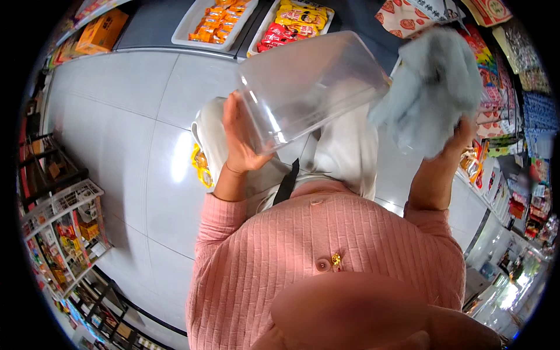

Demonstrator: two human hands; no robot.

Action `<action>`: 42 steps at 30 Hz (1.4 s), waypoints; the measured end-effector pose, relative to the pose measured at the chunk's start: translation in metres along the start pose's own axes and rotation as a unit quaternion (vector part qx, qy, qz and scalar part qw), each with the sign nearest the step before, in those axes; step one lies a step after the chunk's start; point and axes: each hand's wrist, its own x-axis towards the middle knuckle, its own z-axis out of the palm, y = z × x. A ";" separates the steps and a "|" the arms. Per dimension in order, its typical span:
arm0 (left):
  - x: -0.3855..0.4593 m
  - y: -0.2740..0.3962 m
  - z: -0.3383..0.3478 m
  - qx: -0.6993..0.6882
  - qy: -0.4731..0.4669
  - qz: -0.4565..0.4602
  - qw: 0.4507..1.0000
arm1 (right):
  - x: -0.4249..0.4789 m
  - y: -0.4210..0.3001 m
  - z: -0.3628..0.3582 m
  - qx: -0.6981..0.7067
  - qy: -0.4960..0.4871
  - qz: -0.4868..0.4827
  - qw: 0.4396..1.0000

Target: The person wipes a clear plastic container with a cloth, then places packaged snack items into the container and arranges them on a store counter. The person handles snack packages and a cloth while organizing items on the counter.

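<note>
My left hand (243, 135) grips one end of a clear plastic bin (310, 83), which is tilted in front of my knees. Nothing shows inside the bin. On the other side, my right hand (463, 133) holds a pale blue-grey cloth (431, 92), blurred and bunched up. The cloth hangs beside the right end of the bin, and its left edge comes close to the bin's wall; I cannot tell whether they touch. Most of my right hand's fingers are hidden behind the cloth.
White trays hold orange packets (218, 22) and red and yellow packets (293, 26) on a dark shelf ahead. Packaged goods (490, 92) line the right. A yellow packet (201, 166) lies by my left leg on the tiled floor (109, 109). A white wire rack (65, 236) stands at left.
</note>
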 end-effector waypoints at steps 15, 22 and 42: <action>-0.045 -0.018 -0.015 -0.054 -0.009 -0.217 0.975 | -0.007 0.017 0.128 -0.376 -0.451 -0.234 0.775; -0.030 0.002 -0.003 -0.108 0.030 -0.174 0.978 | -0.003 0.031 0.096 -0.424 -0.378 -0.202 0.797; -0.044 -0.011 -0.014 -0.001 0.011 -0.149 0.989 | -0.010 0.016 0.156 -0.426 -0.535 -0.167 0.710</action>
